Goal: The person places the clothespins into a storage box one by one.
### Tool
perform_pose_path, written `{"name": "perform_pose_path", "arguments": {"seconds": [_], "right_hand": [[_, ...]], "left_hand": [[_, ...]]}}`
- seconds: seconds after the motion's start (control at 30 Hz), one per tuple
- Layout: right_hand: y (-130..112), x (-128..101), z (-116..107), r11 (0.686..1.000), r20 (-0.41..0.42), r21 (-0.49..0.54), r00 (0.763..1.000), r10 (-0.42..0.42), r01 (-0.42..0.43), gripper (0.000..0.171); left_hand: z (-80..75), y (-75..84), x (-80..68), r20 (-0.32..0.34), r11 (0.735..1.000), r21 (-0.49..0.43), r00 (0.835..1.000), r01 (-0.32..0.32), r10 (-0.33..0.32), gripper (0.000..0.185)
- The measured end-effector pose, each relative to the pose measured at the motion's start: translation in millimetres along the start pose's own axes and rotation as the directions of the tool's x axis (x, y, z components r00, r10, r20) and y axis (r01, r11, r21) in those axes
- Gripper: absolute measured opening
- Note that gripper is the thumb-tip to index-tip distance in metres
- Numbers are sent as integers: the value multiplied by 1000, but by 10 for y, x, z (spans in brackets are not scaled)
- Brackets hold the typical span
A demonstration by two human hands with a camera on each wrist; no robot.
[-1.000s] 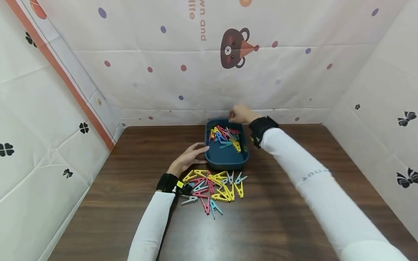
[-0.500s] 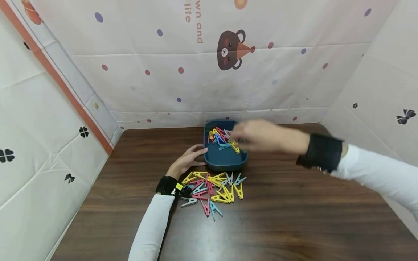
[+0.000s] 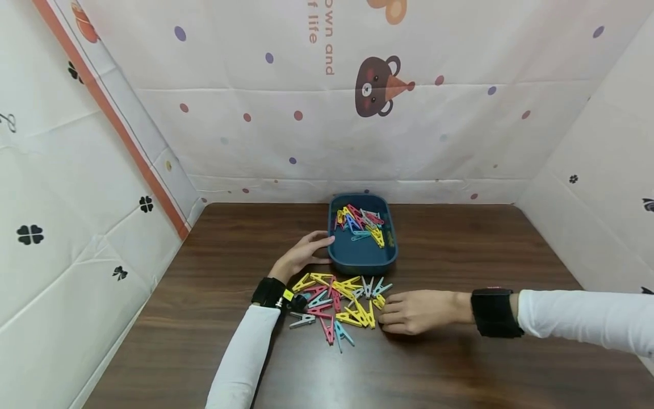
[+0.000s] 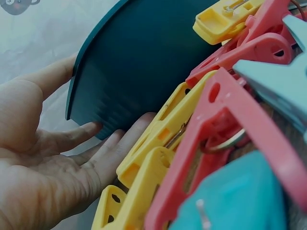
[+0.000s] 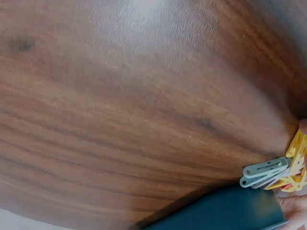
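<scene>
A dark blue plastic basket [image 3: 363, 264] stands near the table's back edge with several coloured clothespins [image 3: 351, 222] in its far half. My left hand [image 3: 302, 254] rests against its left wall. In the left wrist view, extended fingers [image 4: 57, 74] touch the basket's rim and outer side. Before the basket lies a loose pile of yellow, red, blue and grey clothespins [image 3: 332, 301]. At the pile's right edge, my right hand [image 3: 419, 311] pinches a yellow clothespin [image 3: 378, 301], with fingers curled over its near end. Most of that hand lies outside the right wrist view.
A dark brown wooden table [image 3: 460, 363] bears everything. White printed cloth [image 3: 327, 136] rises directly behind the table's back edge, with more cloth to the left and right. The left forearm [image 3: 237, 352] lies along the left of the pile.
My right hand has come from above the basket's far right corner down to the pile's right edge, onto a yellow clothespin. My left hand stays at the basket.
</scene>
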State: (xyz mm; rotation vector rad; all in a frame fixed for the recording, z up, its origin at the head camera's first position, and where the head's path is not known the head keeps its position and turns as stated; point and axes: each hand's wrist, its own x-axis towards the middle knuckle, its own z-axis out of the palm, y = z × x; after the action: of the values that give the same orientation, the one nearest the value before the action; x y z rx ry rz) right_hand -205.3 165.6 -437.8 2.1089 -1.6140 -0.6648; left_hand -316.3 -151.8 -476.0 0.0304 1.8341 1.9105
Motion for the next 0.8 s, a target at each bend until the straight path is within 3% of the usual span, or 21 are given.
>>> {"name": "perform_pose_path", "arguments": {"seconds": [0.23,0.47,0.67,0.8], "right_hand": [[67,16,25,1000,51,-14,999,-11,12,32],[77,-68,70,998,49,43,998,32,-34,29],[61,-166,77,985,37,82,988,148,-150,42],[38,-172,125,968,60,115,974,218,-224,40]], "left_hand": [[-13,-1,8,12,1000,11,1000,-8,7,65],[21,-5,41,14,1000,5,1000,8,-8,63],[39,-7,73,31,1000,6,1000,-6,6,65],[-16,-24,37,7,1000,2,1000,-7,7,63]]}}
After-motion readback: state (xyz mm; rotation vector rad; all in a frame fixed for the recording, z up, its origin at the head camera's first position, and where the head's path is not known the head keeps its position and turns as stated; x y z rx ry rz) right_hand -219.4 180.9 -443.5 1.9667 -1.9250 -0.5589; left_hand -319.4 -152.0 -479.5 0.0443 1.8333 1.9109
